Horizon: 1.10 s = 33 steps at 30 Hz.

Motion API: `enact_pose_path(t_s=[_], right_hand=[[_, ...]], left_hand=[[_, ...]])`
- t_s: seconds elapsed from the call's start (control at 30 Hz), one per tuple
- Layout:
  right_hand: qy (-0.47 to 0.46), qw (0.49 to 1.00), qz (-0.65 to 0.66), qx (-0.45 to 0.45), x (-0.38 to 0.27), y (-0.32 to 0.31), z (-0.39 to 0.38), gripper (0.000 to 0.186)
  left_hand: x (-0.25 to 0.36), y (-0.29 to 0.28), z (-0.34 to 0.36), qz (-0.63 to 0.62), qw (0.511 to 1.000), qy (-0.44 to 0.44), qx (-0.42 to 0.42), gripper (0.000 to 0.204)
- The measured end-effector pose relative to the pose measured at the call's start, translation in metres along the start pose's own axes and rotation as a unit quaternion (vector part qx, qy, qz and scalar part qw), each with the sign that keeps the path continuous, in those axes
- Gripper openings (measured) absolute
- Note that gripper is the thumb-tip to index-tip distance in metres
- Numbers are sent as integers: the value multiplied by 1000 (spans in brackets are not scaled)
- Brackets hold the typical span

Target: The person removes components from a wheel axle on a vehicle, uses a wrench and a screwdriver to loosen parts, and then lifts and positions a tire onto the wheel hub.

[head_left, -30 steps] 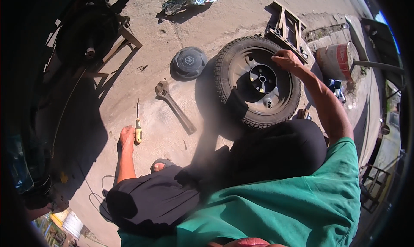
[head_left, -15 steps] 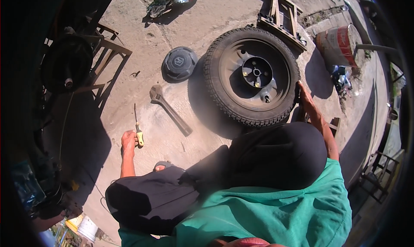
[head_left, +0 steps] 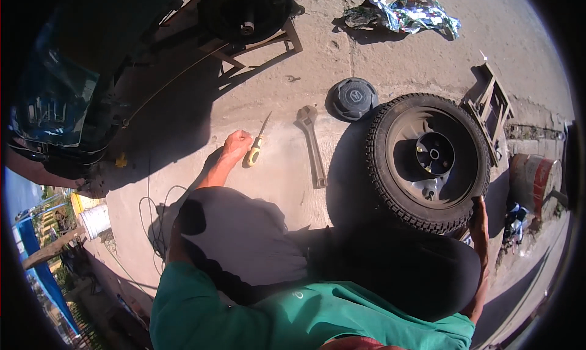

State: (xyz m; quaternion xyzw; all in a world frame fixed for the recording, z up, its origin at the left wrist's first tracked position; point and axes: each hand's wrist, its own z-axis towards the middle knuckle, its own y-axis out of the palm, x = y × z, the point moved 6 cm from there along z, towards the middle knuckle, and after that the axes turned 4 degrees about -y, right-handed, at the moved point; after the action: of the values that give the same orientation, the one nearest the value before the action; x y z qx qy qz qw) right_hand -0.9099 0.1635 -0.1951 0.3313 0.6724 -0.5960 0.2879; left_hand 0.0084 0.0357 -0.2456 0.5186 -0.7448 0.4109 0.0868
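Note:
A spoked wheel with a knobbly black tyre [head_left: 390, 206] leans tilted in front of my right knee. My right hand [head_left: 479, 214] is pressed against the tyre's lower right side and steadies it; some of its fingers are hidden. To the left, my left hand [head_left: 237, 144] is low over the ground, its fingers curled together. Just beside those fingers lies a screwdriver [head_left: 255, 151] with a yellow and black handle; I cannot make out anything in the fingers. Between screwdriver and wheel rest a large adjustable wrench [head_left: 314, 151] and a round dark hub cap [head_left: 354, 98].
Beyond the wheel stands a wooden frame [head_left: 491, 105], with a red and white bucket [head_left: 536, 182] to its right. A crumpled shiny wrapper [head_left: 415, 14] lies at the back. Far left are a vehicle's dark hub [head_left: 247, 11] and a thin cable [head_left: 146, 212].
My view has swung left, so everything appears shifted right and turned. The left hand stays near the screwdriver, which has kept its place beside the wrench. My right hand remains on the tyre.

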Motion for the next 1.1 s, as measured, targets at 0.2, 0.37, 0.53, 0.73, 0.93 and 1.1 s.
enact_pose_path(t_s=[0.2, 0.37, 0.53, 0.73, 0.93, 1.1], right_hand=[[339, 934, -104, -31, -169, -27, 59, 61], [224, 971, -48, 64, -218, -52, 92, 45], [139, 986, -89, 37, -323, -22, 114, 41], [82, 994, 35, -60, -428, 34, 119, 34], [44, 992, 83, -84, -430, 45, 139, 34], [88, 937, 337, 36, -367, 62, 177, 30]], left_hand=[[115, 17, -38, 98, 983, 127, -87, 28], [347, 72, -147, 143, 868, 397, -264, 45], [439, 151, -242, 143, 778, 547, -273, 105], [412, 169, -306, 214, 763, 579, -192, 114], [406, 137, -291, 167, 786, 569, -175, 114], [374, 94, -267, 139, 762, 611, -164, 120]])
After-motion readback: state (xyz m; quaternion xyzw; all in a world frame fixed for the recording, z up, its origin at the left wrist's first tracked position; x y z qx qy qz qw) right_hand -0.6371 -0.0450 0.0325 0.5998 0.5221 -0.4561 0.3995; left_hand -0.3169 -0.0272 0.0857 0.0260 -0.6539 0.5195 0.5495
